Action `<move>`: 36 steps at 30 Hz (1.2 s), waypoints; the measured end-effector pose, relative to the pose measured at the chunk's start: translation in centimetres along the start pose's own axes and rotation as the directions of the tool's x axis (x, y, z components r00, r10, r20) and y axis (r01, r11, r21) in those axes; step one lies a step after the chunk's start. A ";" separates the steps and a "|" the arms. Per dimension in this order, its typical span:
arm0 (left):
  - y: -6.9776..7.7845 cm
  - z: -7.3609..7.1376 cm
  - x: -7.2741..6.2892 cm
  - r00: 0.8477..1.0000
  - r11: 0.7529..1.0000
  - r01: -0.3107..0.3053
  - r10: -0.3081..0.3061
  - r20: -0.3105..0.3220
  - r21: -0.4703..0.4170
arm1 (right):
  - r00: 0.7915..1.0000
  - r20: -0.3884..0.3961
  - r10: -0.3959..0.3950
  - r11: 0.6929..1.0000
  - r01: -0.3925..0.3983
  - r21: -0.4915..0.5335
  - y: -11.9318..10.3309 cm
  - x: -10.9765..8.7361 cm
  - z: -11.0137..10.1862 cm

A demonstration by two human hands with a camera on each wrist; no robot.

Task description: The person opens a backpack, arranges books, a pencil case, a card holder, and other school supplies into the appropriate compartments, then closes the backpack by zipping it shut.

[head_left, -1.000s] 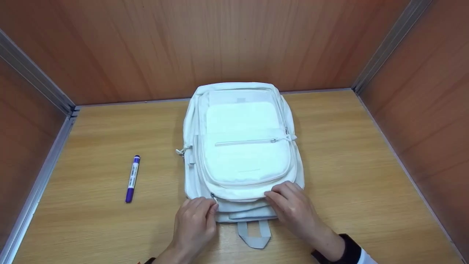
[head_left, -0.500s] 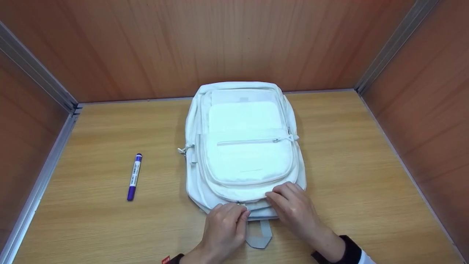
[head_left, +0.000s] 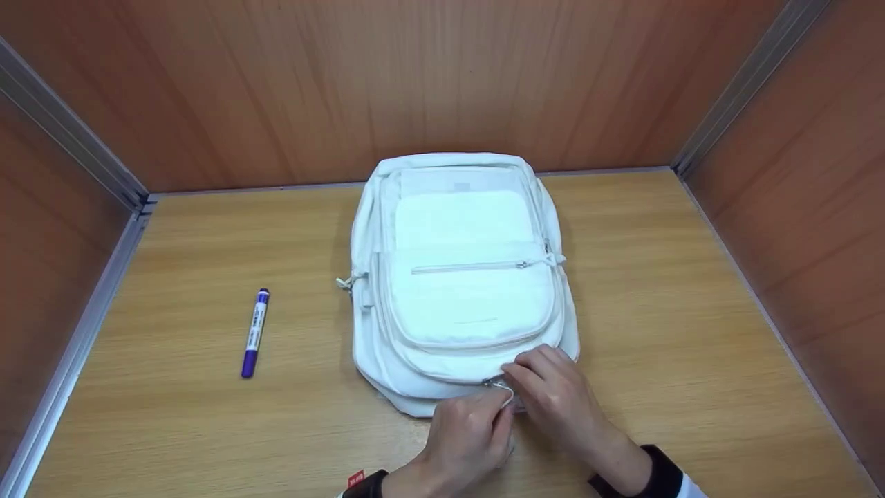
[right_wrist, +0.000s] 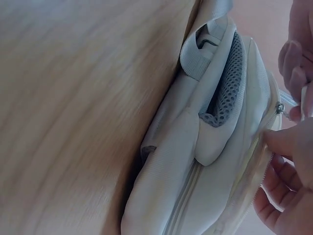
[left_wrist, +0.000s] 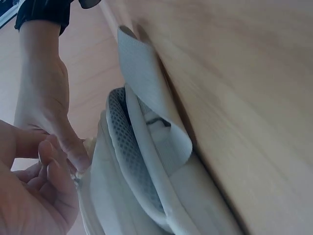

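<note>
A white backpack (head_left: 470, 297) lies on the table, front pockets up, its top end toward me. At that end, my left hand (head_left: 470, 432) pinches the looped zipper pull (head_left: 509, 393) with curled fingers. Just to its right, my right hand (head_left: 553, 387) pinches the fabric edge beside the zipper. The metal zipper slider (right_wrist: 279, 108) shows close to the right thumb in the right wrist view, with parted zipper teeth beyond it. The left wrist view shows the grey top handle (left_wrist: 146, 73) and a mesh-lined strap (left_wrist: 129, 142) below the hands.
A purple marker (head_left: 255, 333) with a white label lies left of the backpack. Brown wood-grain panels (head_left: 429, 83) enclose the wooden table (head_left: 643, 290) at the back and both sides, joined by grey metal edging (head_left: 131, 200).
My left hand has drawn the zipper slider rightward along the backpack's near edge, up to the right hand. The right hand keeps its grip in place. The marker lies still.
</note>
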State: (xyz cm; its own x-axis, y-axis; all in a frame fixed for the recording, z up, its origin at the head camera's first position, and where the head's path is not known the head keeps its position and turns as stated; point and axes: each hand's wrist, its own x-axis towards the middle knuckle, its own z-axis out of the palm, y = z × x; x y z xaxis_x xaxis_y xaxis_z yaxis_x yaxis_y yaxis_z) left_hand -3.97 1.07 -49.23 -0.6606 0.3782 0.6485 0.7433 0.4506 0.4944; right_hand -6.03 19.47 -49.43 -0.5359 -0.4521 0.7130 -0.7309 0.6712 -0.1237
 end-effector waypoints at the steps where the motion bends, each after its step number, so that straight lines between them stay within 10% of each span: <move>1: 0.0 0.0 0.0 1.000 1.000 0.004 -0.004 -0.009 -0.015 | 1.000 -0.011 -0.013 1.000 0.013 0.003 0.0 -0.1 0.0; 13: 0.3 -0.7 0.0 0.997 0.994 0.075 -0.076 -0.013 -0.075 | 0.999 -0.022 -0.029 0.997 0.031 0.075 -1.4 -0.6 -0.2; 22: -1.0 -1.9 0.2 0.997 0.995 -0.069 0.070 -0.010 0.068 | 0.999 0.029 0.016 0.987 -0.020 0.161 -1.5 -0.5 -0.7; 28: -2.7 -2.7 0.4 0.984 0.893 -0.157 0.176 -0.007 0.421 | 0.999 0.016 0.037 0.984 -0.040 0.175 -1.5 -0.6 -1.1; 36: -3.4 -3.2 -0.1 0.969 0.802 -0.236 0.152 0.195 0.548 | 1.000 0.006 0.025 0.987 -0.025 0.161 -1.6 -0.9 -1.3</move>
State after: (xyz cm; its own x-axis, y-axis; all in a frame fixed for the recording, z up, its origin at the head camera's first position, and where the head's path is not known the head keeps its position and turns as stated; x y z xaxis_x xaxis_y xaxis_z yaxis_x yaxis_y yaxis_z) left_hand -6.11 -3.12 -49.14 -0.5475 0.5925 0.5909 0.6948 0.7154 -0.0736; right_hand -3.81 19.55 -48.91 -0.5563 -0.4390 0.7055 -0.7756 0.5790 -0.2514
